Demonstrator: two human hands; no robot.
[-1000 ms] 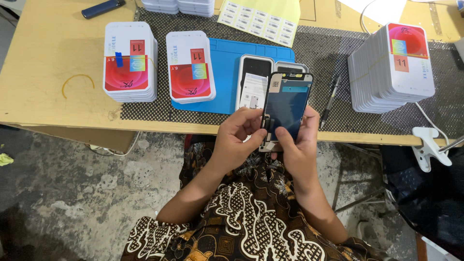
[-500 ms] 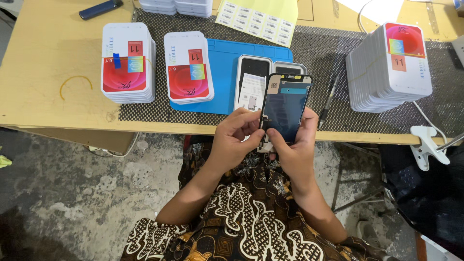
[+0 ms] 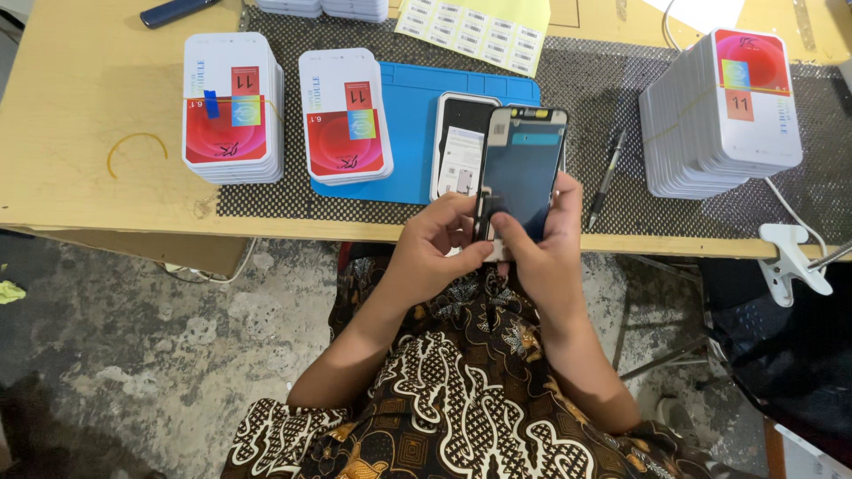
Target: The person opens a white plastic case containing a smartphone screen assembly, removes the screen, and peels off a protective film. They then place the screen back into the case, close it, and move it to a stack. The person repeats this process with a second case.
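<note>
head view, change: phone screen panel (image 3: 519, 173) sits a bit more upright than half a second back, same spot over the table's near edge.
left hand (image 3: 439, 244): fingers curled, pinching the panel's lower left edge.
right hand (image 3: 546, 239): wrapped round the lower right side, thumb on the glass.
nearby: blue mat (image 3: 413, 124), boxed stacks (image 3: 232, 106) toward the left edge, pen (image 3: 608, 177).

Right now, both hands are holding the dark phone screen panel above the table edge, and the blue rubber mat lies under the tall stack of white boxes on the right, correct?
Not quite: the head view shows the blue rubber mat under the middle stack of white boxes, not the right-hand stack. Both hands, left and right, do hold the dark phone screen panel.
</note>
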